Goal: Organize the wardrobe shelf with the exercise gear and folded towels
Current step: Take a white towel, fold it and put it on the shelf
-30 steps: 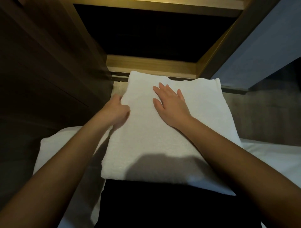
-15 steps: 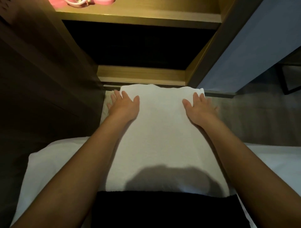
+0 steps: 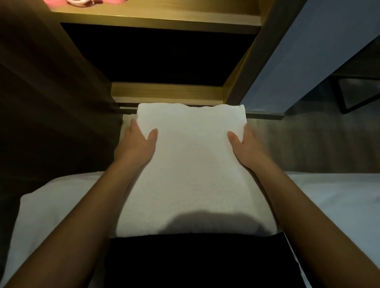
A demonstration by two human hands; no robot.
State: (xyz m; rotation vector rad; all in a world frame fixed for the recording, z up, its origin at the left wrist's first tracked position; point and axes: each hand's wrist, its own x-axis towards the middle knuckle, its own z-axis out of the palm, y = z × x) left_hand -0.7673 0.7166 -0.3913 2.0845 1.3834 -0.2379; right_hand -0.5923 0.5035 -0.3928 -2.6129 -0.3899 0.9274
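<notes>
Both hands grasping: left hand (image 3: 136, 145) and right hand (image 3: 245, 147) each clasp a side edge of the folded white towel (image 3: 191, 176), thumbs on top, fingers tucked round the sides. Towel sits over the bed (image 3: 51, 205), far end just short of the lower shelf (image 3: 166, 93); pink gear (image 3: 82, 2) on the upper shelf (image 3: 156, 20). Best lifted level with an even grip, then slid in flat so the folds hold.

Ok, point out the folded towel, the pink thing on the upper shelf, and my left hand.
folded towel (image 3: 191, 164): head view, middle of its top face.
pink thing (image 3: 113, 1): head view, its right part, at the picture's top edge.
left hand (image 3: 137, 148): head view, back of the hand, at the towel's side.
</notes>
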